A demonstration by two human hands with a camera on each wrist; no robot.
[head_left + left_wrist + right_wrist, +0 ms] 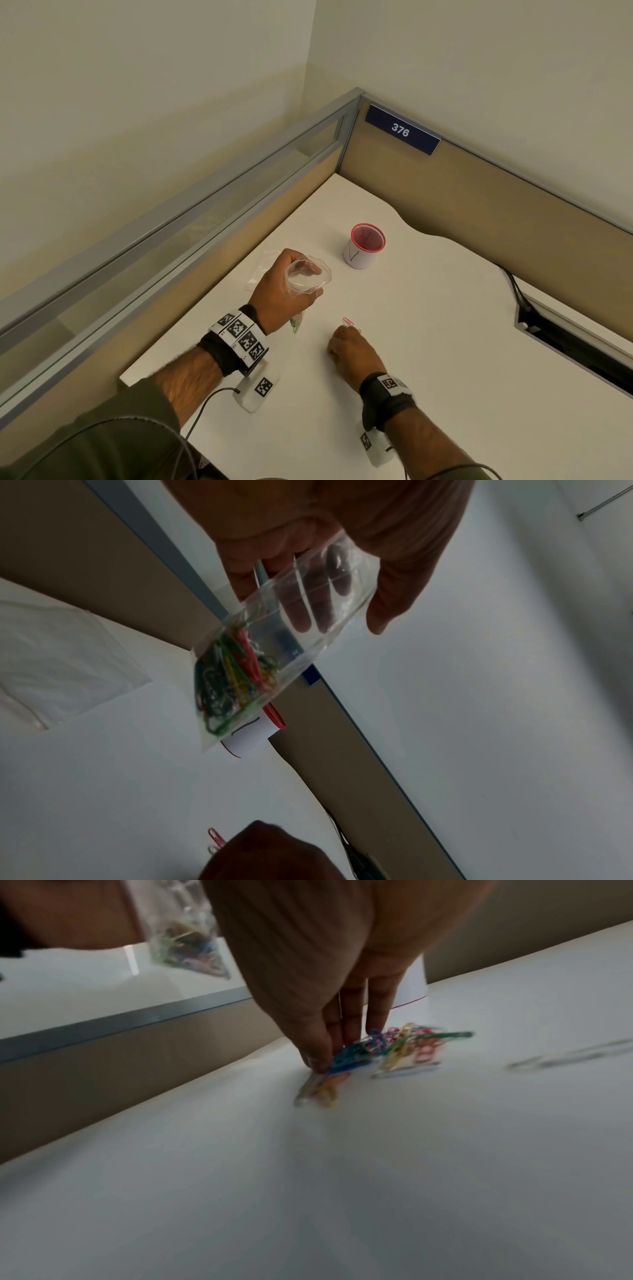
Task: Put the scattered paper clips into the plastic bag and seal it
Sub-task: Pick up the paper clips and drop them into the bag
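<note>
My left hand (284, 291) holds a small clear plastic bag (308, 275) above the white desk (428, 359), its mouth held open upward. In the left wrist view the bag (274, 647) hangs from my fingers (298, 610) with several coloured paper clips (232, 674) bunched at its bottom. My right hand (352, 346) is down on the desk just right of the bag. Its thumb and fingers (322, 1053) pinch a loose pile of coloured paper clips (394, 1050) lying on the desk; the picture is blurred. A pink clip (348, 321) pokes out past the knuckles.
A red-rimmed cup (366, 245) wrapped in white paper stands behind the hands. A second flat clear bag (51, 656) lies on the desk to the left. Tan partition walls (479, 192) close the back and left. A cable slot (575, 346) opens at the right.
</note>
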